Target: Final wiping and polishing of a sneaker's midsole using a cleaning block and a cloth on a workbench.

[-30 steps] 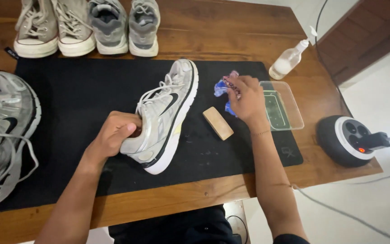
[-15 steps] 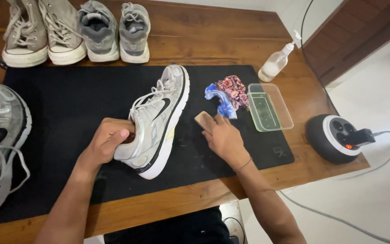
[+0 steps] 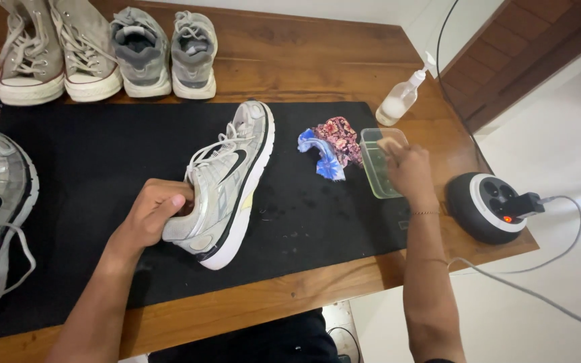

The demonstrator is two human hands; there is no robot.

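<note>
Two hands: left hand (image 3: 152,215) fingers gripping grey sneaker (image 3: 226,181), right hand (image 3: 408,168) fingers closed over clear tray (image 3: 376,168).

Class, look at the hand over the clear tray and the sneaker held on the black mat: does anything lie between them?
Yes. A crumpled patterned cloth lies on the black mat between the right hand, at the clear tray, and the sneaker held by the left hand. It sits toward the far side; the nearer stretch of mat is bare.
</note>
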